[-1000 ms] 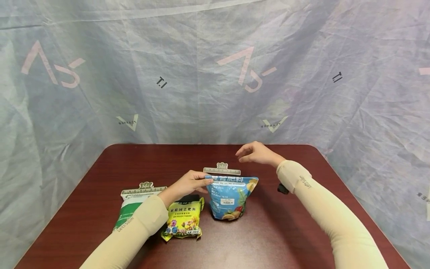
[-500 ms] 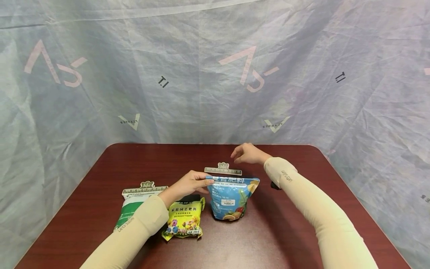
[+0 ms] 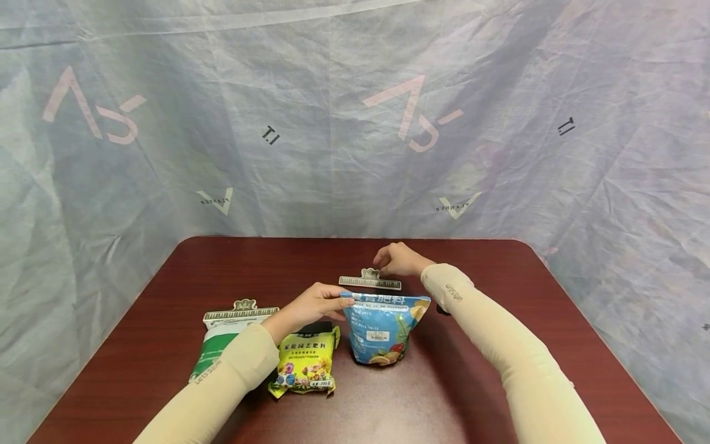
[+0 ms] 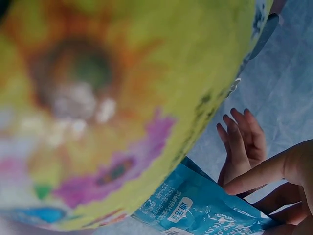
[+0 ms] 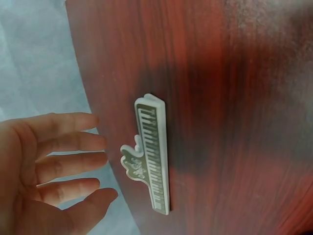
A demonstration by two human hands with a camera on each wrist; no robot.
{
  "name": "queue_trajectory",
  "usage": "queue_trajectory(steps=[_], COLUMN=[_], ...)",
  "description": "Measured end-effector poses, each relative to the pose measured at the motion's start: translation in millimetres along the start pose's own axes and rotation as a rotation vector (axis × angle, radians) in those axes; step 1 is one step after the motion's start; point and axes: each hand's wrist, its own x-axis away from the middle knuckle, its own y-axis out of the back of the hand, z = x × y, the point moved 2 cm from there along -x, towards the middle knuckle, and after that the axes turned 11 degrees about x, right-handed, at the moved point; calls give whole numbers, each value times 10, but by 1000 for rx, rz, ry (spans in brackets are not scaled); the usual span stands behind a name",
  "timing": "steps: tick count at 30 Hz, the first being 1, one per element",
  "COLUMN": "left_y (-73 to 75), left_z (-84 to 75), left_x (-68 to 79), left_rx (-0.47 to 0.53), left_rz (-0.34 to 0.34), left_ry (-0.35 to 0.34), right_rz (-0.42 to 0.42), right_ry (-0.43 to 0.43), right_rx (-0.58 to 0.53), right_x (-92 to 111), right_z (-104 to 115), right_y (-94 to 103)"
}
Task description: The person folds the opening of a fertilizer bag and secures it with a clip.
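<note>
My left hand (image 3: 316, 301) pinches the top left corner of a blue fertilizer bag (image 3: 383, 330), which stands upright on the table. In the left wrist view, thumb and fingers close on the edge of that blue bag (image 4: 195, 205). Behind the bag lies a wide clip (image 3: 370, 281) with a piano-key pattern and a crown-shaped handle. My right hand (image 3: 400, 259) hovers at the clip's handle, fingers slightly bent and holding nothing. The right wrist view shows the clip (image 5: 154, 156) flat on the wood, a small gap from the spread fingertips.
A yellow fertilizer bag (image 3: 305, 364) with printed flowers sits left of the blue one. Farther left is a green and white bag (image 3: 217, 348) with a similar clip (image 3: 241, 311) across its top, partly hidden by my left sleeve. A grey cloth (image 3: 333, 123) hangs behind the table (image 3: 266, 259).
My right hand has moved left and down toward the clip behind the blue bag. The left hand keeps its pinch on the bag corner.
</note>
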Motion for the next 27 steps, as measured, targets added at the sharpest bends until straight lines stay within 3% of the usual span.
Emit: queue_trajectory(steps=[27], left_y=[15], left_z=[17], left_x=[2], left_rx=[28], left_rz=[20], left_ry=[4], right_rz=[9], right_ry=[3], right_rx=[127], right_x=[-252], right_z=[4], right_y=[-388])
